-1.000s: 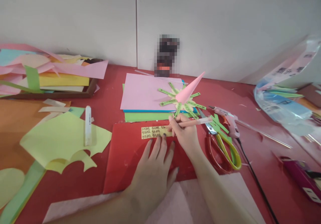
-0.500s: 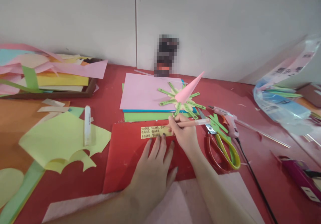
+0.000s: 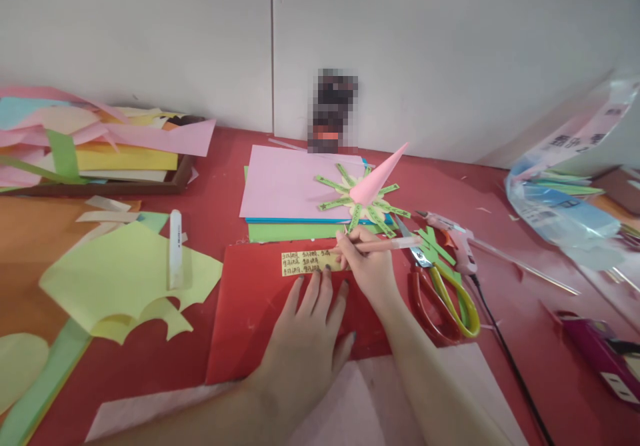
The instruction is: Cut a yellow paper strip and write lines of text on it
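A small yellow paper strip (image 3: 301,264) with several lines of dark handwriting lies on a red board (image 3: 250,313). My left hand (image 3: 305,326) lies flat on the board with its fingers spread, fingertips at the strip's lower edge. My right hand (image 3: 369,269) is closed around a pen (image 3: 395,243), its tip hidden by the fingers near the strip's right end. Just beyond my right hand, a pink paper cone (image 3: 375,183) stands on a yellow flower shape ringed by green strips with writing. Scissors (image 3: 450,299) with red and yellow handles lie to the right of my right hand.
A pink glue gun (image 3: 457,236) with a black cord lies right of the scissors, near a purple power strip (image 3: 600,353). Stacked sheets (image 3: 295,179) lie behind the board. At left are a white marker (image 3: 175,249), yellow-green paper (image 3: 120,273) and a paper-filled tray (image 3: 175,183).
The upper line of writing on the strip shows a little more at its right end. The pen shifts slightly in my right hand's grip; my left hand stays put.
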Available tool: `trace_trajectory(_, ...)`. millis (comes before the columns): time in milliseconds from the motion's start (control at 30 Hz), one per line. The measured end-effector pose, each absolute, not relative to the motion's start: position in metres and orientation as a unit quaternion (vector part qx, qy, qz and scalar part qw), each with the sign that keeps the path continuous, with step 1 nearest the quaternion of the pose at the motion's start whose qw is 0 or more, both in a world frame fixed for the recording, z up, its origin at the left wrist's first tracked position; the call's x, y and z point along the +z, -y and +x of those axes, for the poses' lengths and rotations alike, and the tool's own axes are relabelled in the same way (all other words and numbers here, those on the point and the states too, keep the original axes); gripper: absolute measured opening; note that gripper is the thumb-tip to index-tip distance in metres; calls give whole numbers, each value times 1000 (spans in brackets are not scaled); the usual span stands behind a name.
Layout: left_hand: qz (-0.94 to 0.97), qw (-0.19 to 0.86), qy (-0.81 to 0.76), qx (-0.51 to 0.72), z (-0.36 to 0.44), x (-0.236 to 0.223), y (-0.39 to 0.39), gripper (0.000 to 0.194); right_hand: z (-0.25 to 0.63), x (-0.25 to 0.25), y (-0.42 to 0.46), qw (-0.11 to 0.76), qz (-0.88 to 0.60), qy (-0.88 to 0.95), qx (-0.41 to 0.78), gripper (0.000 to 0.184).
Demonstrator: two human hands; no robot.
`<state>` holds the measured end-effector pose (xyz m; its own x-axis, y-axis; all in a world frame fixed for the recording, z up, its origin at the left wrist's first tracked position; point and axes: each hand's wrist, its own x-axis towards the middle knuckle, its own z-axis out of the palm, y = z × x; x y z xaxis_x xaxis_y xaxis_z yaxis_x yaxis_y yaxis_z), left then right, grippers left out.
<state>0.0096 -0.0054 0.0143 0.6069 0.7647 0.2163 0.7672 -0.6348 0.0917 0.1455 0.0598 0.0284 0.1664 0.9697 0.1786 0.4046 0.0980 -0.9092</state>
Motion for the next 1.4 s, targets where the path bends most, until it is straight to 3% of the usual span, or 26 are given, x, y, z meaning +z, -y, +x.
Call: trace_trajectory(1400,-897,4,426,-118,9,15,5,51,146,26,-59,475,-624,559,269,33)
